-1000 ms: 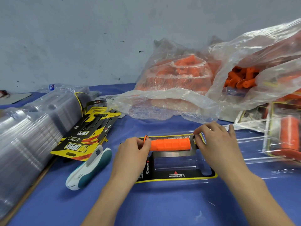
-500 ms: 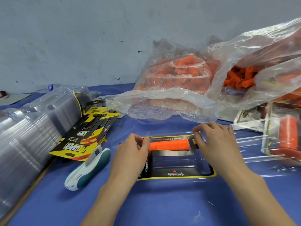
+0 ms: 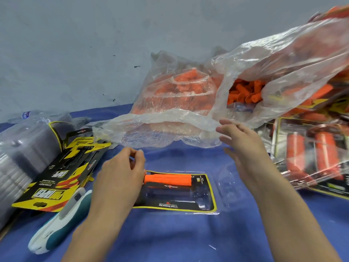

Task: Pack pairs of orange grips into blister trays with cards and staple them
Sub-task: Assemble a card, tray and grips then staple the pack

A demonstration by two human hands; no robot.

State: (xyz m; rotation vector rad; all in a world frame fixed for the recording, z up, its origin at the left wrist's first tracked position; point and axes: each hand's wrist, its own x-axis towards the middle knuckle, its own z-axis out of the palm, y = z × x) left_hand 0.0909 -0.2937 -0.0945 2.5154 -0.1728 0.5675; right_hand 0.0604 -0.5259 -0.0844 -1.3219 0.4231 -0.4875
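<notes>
Right hand [image 3: 243, 146], fingers spread and empty, should draw one grip [image 3: 243, 93] from the bag [image 3: 283, 59] upper right. The left hand [image 3: 120, 173], fingers curled, perhaps pinches the tray [image 3: 206, 202].

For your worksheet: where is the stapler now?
Head view, lower left: the stapler lies on the blue cloth, below the yellow-black cards, left of the left hand.

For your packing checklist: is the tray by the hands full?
Half full: the tray holds one orange grip in its far slot; the near slot is empty.
</notes>
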